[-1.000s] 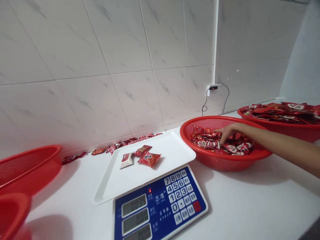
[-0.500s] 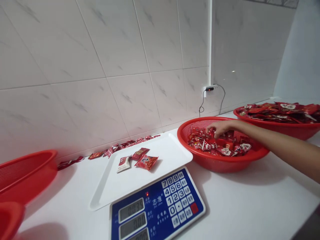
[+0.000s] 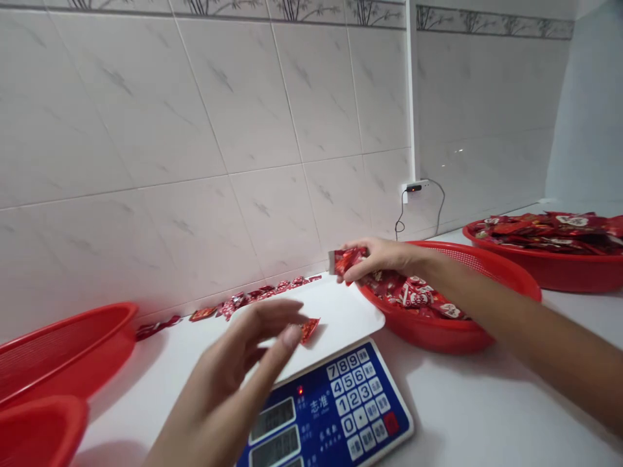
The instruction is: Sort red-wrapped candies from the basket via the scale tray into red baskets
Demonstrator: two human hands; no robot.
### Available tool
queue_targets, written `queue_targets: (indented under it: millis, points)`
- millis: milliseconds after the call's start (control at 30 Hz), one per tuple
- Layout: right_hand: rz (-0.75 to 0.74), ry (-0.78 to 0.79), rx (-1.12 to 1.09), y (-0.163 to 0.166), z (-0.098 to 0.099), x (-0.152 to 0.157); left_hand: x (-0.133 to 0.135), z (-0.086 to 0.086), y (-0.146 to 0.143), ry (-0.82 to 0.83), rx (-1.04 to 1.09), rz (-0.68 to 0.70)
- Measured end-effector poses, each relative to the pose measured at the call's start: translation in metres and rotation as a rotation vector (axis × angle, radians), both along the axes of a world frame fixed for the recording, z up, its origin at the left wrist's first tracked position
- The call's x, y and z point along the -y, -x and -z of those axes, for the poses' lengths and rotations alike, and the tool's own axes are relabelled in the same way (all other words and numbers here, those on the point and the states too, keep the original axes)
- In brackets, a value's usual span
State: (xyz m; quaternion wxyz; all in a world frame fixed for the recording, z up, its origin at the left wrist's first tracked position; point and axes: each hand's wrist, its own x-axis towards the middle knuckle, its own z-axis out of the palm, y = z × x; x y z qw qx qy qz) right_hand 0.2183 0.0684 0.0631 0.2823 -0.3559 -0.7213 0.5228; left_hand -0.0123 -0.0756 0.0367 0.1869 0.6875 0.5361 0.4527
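My left hand (image 3: 228, 376) reaches over the white tray (image 3: 353, 314) of a digital scale (image 3: 316, 415), its thumb and fingers apart. A small red snack packet (image 3: 310, 331) shows just past the fingertips; the rest of the tray behind the hand is hidden. My right hand (image 3: 384, 256) is closed on one or more red snack packets (image 3: 346, 261); the exact number cannot be told. It is above the near-left rim of a red plastic basket (image 3: 438, 336), which holds many similar packets (image 3: 418, 295).
Another red basket (image 3: 574, 272), heaped with red packets, stands at the far right. Two red baskets, a larger one (image 3: 73, 357) and one nearer (image 3: 43, 428), are at the left. Loose packets (image 3: 257, 293) line the tiled wall. A power strip (image 3: 415, 188) with cords hangs there.
My right hand has come up out of the basket and moved left with red packets. My left hand has entered over the tray, covering packets there. The view has tilted up.
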Motion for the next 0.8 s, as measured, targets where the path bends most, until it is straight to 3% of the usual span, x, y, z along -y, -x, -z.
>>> queue_targets:
  millis: [133, 333, 600, 800]
  points:
    - [-0.176, 0.057, -0.128, 0.044, 0.017, 0.016, -0.037, -0.018, 0.008, -0.100, -0.172, -0.078]
    - [-0.206, 0.143, -0.329, 0.076, 0.034, 0.008, -0.076, -0.008, 0.022, -0.066, -0.355, -0.005]
    - [-0.141, 0.299, -0.364, 0.085, 0.053, -0.006, -0.078, 0.003, 0.032, -0.032, -0.366, -0.062]
    - [-0.191, 0.276, -0.312, 0.083, 0.054, -0.009, -0.072, 0.001, 0.019, -0.139, -0.434, -0.143]
